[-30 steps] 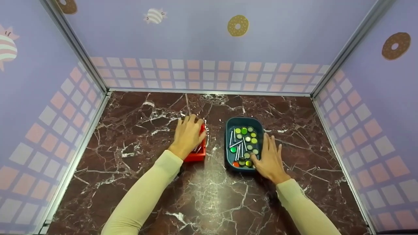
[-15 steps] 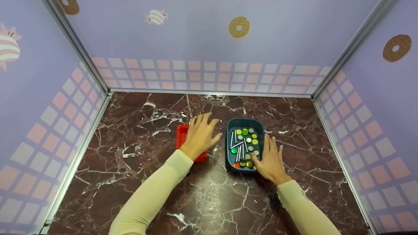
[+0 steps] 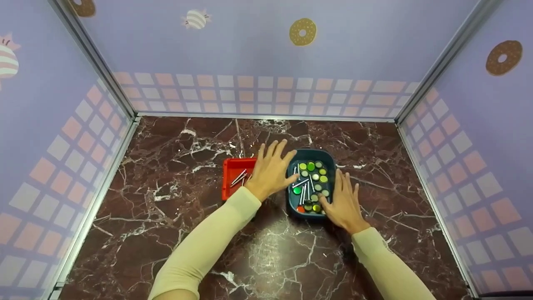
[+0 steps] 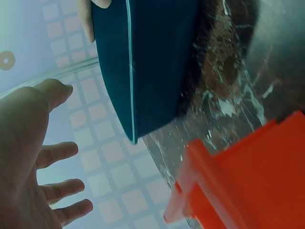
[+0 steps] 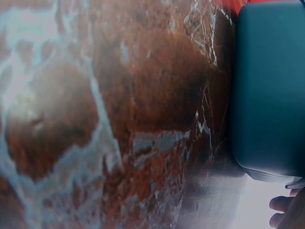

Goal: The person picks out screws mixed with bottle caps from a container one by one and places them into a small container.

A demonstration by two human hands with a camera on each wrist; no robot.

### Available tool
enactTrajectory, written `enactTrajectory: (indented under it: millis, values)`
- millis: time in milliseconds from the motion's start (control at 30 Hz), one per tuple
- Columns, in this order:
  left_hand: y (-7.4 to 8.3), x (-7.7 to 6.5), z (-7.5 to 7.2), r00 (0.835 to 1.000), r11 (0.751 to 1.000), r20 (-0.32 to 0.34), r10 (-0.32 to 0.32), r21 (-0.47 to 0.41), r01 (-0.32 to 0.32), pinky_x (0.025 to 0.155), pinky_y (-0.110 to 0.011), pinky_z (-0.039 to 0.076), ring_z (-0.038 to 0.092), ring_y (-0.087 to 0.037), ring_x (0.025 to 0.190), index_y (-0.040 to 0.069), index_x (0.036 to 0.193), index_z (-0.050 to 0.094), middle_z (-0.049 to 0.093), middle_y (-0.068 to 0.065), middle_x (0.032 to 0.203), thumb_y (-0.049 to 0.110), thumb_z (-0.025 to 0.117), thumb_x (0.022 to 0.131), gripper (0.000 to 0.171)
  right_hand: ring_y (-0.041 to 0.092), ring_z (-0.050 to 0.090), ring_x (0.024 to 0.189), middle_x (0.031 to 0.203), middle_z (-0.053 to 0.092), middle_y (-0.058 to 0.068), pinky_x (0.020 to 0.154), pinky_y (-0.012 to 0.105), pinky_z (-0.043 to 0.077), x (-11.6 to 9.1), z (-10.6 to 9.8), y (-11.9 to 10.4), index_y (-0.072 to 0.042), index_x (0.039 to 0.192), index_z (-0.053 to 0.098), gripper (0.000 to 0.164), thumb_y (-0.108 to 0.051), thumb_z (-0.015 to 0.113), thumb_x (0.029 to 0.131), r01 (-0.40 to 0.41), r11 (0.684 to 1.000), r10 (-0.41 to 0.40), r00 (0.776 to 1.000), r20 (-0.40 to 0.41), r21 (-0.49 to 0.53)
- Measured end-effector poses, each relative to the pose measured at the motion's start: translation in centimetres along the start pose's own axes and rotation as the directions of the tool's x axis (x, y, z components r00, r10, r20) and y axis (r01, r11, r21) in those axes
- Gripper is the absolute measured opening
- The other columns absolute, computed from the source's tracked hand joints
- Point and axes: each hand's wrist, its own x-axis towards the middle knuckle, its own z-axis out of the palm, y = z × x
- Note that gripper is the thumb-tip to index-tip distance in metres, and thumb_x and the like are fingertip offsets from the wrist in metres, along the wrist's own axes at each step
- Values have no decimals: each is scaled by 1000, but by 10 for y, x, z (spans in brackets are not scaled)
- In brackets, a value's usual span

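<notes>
My left hand (image 3: 272, 173) hovers between a shallow red bin (image 3: 233, 164) and a dark teal container (image 3: 311, 152). Its fingers are spread and hold nothing; the left wrist view shows the hand (image 4: 24, 152) apart from the container wall (image 4: 157, 62). Several metal screws (image 3: 238, 178) lie in the red bin, whose right part my hand hides. The teal container holds several screws (image 3: 306, 193) and round green, yellow, orange and pale caps (image 3: 311, 166). My right hand (image 3: 344, 206) grips its right wall, thumb over the rim, fingers along the outside.
Dark red marbled tabletop (image 3: 266, 258) surrounds both containers. A lilac back wall (image 3: 258, 50) and side walls with pink and white squares enclose it, with metal strips (image 3: 266, 118) along the edges. In the right wrist view the teal container (image 5: 269, 95) fills the right side.
My left hand has moved right from over the red bin to the teal container's left edge, uncovering screws in the bin. My right hand has stayed in place.
</notes>
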Motion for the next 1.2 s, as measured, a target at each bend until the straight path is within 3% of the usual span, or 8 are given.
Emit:
enactTrajectory:
  millis: [300, 533, 1033, 1200]
  values:
    - [19, 11, 7, 996, 1000, 88, 9, 19, -10, 146, -69, 26, 37, -40, 177, 34, 181, 44, 32, -12, 193, 69, 70, 109, 84, 55, 17, 181, 190, 26, 32, 142, 84, 12, 0, -2, 0, 5, 184, 10, 108, -49, 69, 111, 0, 1000, 0, 1000, 15, 5]
    - [35, 21, 6, 984, 999, 179, 17, 33, -23, 147, -66, 27, 34, -39, 179, 38, 184, 36, 25, -11, 196, 68, 67, 111, 84, 56, 19, 180, 190, 26, 32, 141, 85, 14, 1, -2, 1, 5, 184, 11, 108, -49, 70, 111, 12, 1000, -12, 1000, 8, 0]
    - [63, 40, 14, 958, 994, 284, 34, 92, -62, 133, -55, 53, 49, -36, 169, 37, 180, 46, 39, -12, 189, 60, 72, 112, 76, 56, 17, 180, 190, 24, 33, 141, 85, 11, -1, -1, 1, 5, 184, 8, 109, -46, 71, 111, 7, 1000, -7, 1000, 22, 15]
    - [68, 47, 20, 950, 992, 312, 14, 112, -52, 117, -51, 66, 56, -34, 159, 36, 177, 50, 49, -11, 180, 57, 75, 112, 73, 55, 18, 180, 190, 25, 32, 141, 85, 13, -1, -1, 1, 5, 184, 9, 109, -46, 70, 109, 14, 1000, -14, 1000, 9, 16]
